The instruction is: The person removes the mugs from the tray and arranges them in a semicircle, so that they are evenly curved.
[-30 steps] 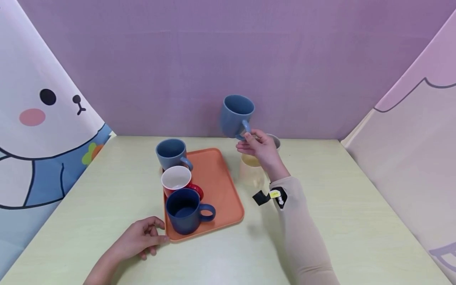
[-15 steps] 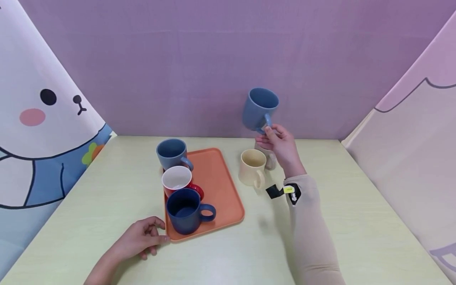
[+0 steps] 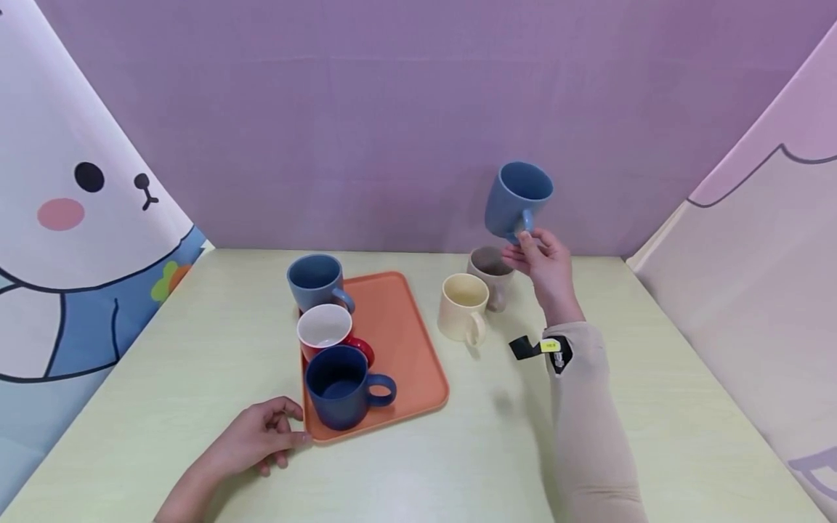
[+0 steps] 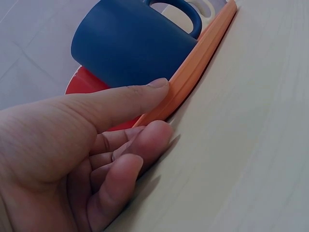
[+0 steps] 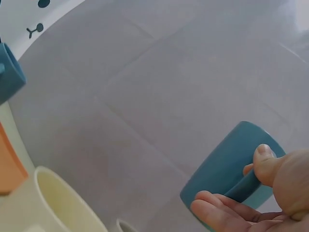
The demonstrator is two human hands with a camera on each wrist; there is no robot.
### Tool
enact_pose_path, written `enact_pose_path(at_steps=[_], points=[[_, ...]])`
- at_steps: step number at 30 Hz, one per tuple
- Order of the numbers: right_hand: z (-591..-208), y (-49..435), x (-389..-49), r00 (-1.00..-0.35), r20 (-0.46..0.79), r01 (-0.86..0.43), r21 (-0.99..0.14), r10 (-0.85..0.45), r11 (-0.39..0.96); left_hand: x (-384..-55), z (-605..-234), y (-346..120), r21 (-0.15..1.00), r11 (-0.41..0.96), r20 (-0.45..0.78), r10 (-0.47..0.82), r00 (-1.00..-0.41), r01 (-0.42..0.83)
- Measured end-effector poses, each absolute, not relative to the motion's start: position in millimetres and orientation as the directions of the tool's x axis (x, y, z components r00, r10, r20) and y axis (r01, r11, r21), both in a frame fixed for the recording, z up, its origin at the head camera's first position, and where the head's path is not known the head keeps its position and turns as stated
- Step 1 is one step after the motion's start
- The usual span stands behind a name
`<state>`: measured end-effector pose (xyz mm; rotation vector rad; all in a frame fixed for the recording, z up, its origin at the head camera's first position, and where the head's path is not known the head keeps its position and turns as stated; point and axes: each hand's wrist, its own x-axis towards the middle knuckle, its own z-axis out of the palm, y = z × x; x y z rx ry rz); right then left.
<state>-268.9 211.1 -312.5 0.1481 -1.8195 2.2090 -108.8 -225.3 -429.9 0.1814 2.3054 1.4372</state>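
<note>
My right hand (image 3: 549,269) pinches the handle of a light blue mug (image 3: 519,200), held up above the table's back edge. In the right wrist view, the thumb presses on top of the handle and the fingers lie beneath that mug (image 5: 231,164). My left hand (image 3: 251,439) rests at the near-left corner of an orange tray (image 3: 405,349). Its thumb (image 4: 157,84) touches the rim while the other fingers curl loosely. Along the tray's left side stand a navy mug (image 3: 336,392), a red mug with a white inside (image 3: 325,327) and another blue mug (image 3: 315,283).
A cream mug (image 3: 463,309) stands on the table right of the tray. Beside it, slightly farther back, is a grey-brown mug (image 3: 492,272). A purple backdrop (image 3: 327,145) rises behind the table (image 3: 654,407), with printed side panels left and right.
My right hand has carried the blue mug to the right, bringing the cream and grey-brown mugs into fuller view. The left hand and the tray have stayed in place.
</note>
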Motion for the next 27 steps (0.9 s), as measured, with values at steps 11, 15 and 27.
enact_pose_path(at_steps=[11, 15, 27], points=[[-332.7, 230.1, -272.3, -0.937, 0.252, -0.3, -0.936, 0.242, -0.186, -108.9, -431.6, -226.2, 0.875, 0.465, -0.303, 0.311, -0.901, -0.133], [-339.5, 236.6, -275.5, -0.937, 0.202, -0.256, -0.951, 0.284, -0.171, -109.5, -431.8, -226.5, 0.88, 0.459, -0.297, 0.32, -0.9, -0.127], [-361.4, 250.9, -277.6, -0.939, 0.088, -0.154, -0.972, 0.333, -0.178, -109.4, -431.5, -226.6, 0.881, 0.458, -0.289, 0.319, -0.903, -0.12]])
